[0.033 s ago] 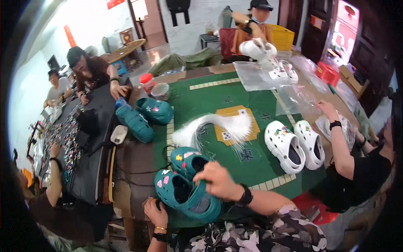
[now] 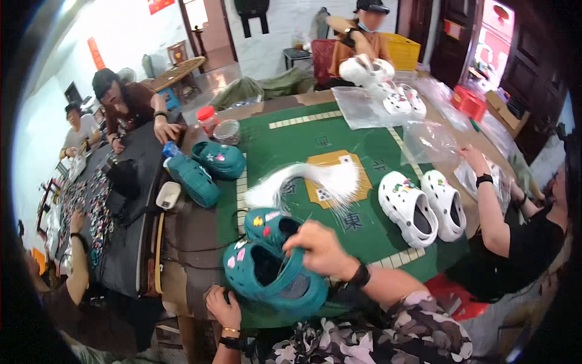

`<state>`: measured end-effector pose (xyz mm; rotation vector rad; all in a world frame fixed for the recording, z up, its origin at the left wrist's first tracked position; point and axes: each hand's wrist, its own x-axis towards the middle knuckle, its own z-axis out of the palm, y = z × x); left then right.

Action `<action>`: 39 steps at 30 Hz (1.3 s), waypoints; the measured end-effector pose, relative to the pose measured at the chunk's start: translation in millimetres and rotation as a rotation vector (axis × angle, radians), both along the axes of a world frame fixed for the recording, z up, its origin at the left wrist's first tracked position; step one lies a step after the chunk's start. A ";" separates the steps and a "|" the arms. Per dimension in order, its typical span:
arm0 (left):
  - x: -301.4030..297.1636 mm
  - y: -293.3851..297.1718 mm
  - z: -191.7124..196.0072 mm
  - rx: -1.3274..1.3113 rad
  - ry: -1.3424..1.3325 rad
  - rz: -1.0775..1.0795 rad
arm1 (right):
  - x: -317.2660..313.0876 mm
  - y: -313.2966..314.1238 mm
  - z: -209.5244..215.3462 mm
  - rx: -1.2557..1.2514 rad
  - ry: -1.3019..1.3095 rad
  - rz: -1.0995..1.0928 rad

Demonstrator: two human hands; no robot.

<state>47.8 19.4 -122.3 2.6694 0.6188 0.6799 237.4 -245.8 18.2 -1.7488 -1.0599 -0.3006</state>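
Nothing has shifted between the two views, taken at the same instant: your right hand (image 2: 321,249) hovers low in the frame, just left of centre, over the nearer teal clog (image 2: 276,280), fingers curled narrow at its rim. Whether they pinch anything cannot be told. Your left hand (image 2: 224,306) is bunched against the clog's toe at the bench (image 2: 285,139) edge, its grip hidden. So the work sits as it was, the shoe between both hands, a second teal clog (image 2: 270,223) touching just above it. Both are soft moulded foam, rounded and matte, studded with small coloured charms. At centre, a white fibre bundle (image 2: 303,182) fans across the green felt; to the right stand glossy white clogs (image 2: 412,207), and crinkled clear bags (image 2: 370,106) lie towards the top.
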 end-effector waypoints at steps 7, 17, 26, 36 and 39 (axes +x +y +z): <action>5.7 21.4 25.8 -0.176 0.058 -0.077 | 46.2 -124.4 112.6 0.097 -0.194 -0.573; 138.8 98.8 158.0 -0.246 -0.100 -0.281 | 168.5 -302.4 -9.2 -0.745 -0.075 -1.234; 266.9 124.0 109.1 -0.143 0.065 0.049 | 96.9 -248.4 1.2 -0.469 -0.306 -1.095; 334.4 107.0 65.6 -0.309 -0.101 0.329 | -52.4 -120.3 -93.7 -0.478 0.082 -0.442; 335.0 104.5 71.5 -0.344 -0.178 0.357 | -50.9 -127.3 -105.6 -0.446 0.118 -0.468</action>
